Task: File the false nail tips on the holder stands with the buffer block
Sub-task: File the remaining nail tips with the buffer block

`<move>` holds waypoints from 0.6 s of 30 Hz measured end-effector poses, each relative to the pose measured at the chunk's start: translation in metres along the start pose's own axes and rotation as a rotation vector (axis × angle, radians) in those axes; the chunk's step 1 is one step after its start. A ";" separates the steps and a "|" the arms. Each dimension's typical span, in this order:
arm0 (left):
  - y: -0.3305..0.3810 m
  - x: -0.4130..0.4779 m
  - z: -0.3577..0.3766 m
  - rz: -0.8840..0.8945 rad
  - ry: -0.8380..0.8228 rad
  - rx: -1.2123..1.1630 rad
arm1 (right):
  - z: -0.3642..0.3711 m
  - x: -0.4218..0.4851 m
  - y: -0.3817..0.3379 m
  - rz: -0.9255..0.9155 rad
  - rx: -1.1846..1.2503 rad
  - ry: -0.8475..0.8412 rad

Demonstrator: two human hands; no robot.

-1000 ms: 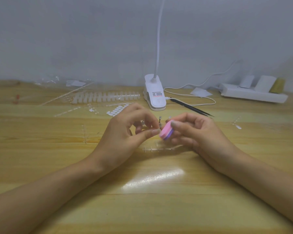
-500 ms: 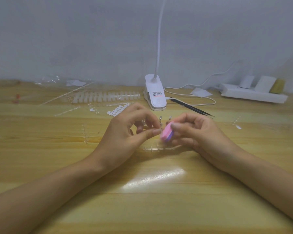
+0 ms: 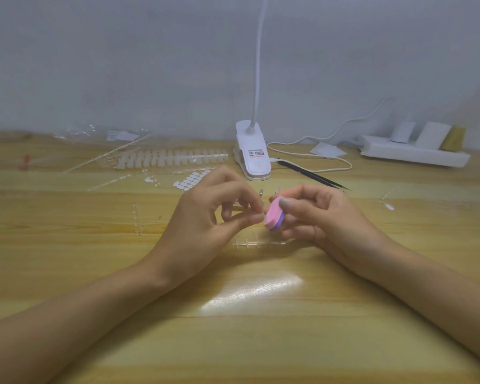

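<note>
Two hands sat together at frame centre: the left hand (image 3: 211, 217) pinched something small, presumably a nail-tip holder stand hidden by its fingers, steadying it, while the right hand (image 3: 324, 217) gripped the pink-and-purple foam buffer block (image 3: 274, 214) against it.

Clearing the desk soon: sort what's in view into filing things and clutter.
In use: buffer block in right hand; holder stands at left hand.
Lying about: lamp, tweezers, power strip, tip rack.

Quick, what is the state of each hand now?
Left hand: fingers pinched together, what they hold cannot be told.
Right hand: holding the buffer block.
</note>
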State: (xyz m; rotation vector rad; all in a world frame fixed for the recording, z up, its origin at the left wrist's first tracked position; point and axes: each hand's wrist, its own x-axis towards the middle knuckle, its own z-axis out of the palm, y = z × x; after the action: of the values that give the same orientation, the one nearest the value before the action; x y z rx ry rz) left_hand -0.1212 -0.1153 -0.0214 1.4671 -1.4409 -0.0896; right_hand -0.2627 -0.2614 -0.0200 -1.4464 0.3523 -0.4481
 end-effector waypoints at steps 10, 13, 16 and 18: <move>-0.003 0.000 0.000 -0.032 -0.027 0.000 | 0.001 -0.001 0.002 -0.008 -0.030 -0.042; -0.004 0.001 -0.001 -0.045 -0.003 0.004 | 0.000 -0.001 0.002 0.001 -0.033 -0.038; -0.004 0.000 -0.001 -0.032 -0.017 0.004 | 0.003 -0.002 0.003 0.006 -0.071 -0.066; -0.004 0.000 -0.001 -0.037 -0.021 -0.001 | 0.001 -0.001 0.002 -0.009 0.032 0.026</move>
State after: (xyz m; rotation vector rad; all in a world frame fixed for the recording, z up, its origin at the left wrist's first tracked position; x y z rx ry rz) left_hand -0.1181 -0.1160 -0.0232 1.4963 -1.4306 -0.1288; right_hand -0.2628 -0.2603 -0.0219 -1.4129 0.3584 -0.4782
